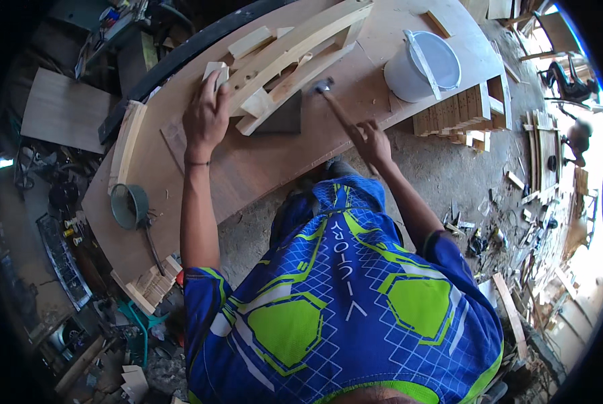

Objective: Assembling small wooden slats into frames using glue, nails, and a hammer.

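Observation:
My left hand (205, 121) is at the left end of a curved wooden frame (294, 50), its fingers closed on a small pale wooden block (215, 68). The frame is two curved pieces joined by short crosspieces, lying on a brown worktable (241, 172). In my right hand (372, 143) is the wooden handle of a hammer (339, 114), gripped near its lower end. The hammer's metal head is just above the tabletop, to the right of the frame and apart from it. A dark flat piece (281, 114) lies partly under the frame.
A white bucket (402, 74) stands at the table's right, above stacked curved wood pieces (453, 113). At the left are a green pot-like container (127, 205) and another curved piece (127, 145). Wood scraps (513, 289) litter the floor; other people (577, 138) are far right.

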The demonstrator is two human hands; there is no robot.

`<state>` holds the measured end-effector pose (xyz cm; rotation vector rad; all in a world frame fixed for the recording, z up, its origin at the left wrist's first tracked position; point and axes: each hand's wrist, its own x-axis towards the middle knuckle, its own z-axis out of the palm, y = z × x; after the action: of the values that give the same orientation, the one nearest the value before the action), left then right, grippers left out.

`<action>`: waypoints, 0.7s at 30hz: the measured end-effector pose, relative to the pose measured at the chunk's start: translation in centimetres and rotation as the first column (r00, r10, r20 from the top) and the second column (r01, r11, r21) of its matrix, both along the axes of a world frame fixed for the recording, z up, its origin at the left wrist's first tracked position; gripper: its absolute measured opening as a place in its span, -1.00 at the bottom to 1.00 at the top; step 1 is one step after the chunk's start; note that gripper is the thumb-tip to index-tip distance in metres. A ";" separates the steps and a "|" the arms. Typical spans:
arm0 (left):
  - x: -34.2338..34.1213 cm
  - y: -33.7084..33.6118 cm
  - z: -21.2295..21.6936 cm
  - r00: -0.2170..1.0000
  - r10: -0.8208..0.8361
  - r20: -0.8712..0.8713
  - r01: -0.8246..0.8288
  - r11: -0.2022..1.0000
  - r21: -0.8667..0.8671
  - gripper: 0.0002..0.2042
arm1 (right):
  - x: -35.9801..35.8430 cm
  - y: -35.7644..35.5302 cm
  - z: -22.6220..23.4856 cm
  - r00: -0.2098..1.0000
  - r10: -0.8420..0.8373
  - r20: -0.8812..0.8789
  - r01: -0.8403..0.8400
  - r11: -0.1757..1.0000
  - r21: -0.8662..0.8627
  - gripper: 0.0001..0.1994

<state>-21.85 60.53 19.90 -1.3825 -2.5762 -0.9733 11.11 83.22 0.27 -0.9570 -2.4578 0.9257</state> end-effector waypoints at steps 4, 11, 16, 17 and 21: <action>0.3 -0.6 0.2 0.997 0.062 0.040 -0.062 0.998 0.001 -0.53 | -2.3 7.3 -1.8 0.881 -0.462 0.104 0.464 0.886 0.001 -0.71; -0.4 -1.1 -0.9 0.998 -0.058 -0.009 0.059 0.984 0.170 -0.26 | -0.9 10.6 -4.0 0.889 -0.279 0.364 0.330 0.940 -0.086 -0.72; -0.5 -1.2 0.1 0.982 -0.053 -0.181 0.091 0.974 0.208 -0.33 | -7.8 5.2 12.9 0.933 0.172 -0.315 -0.106 0.971 0.216 -0.89; -0.5 -1.2 0.5 0.975 -0.074 -0.212 0.122 0.967 0.225 -0.40 | -9.3 4.0 16.1 0.932 0.292 -0.216 -0.252 0.948 0.195 -0.89; -0.4 -1.8 -0.5 0.960 -0.157 -0.233 0.220 0.936 0.276 -0.56 | -18.4 0.3 22.5 0.613 0.771 -0.175 -0.660 0.621 0.423 -0.88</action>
<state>-22.29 58.70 19.44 -1.5701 -2.0742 -1.1221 -7.30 83.54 22.78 0.3771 -2.5518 0.7649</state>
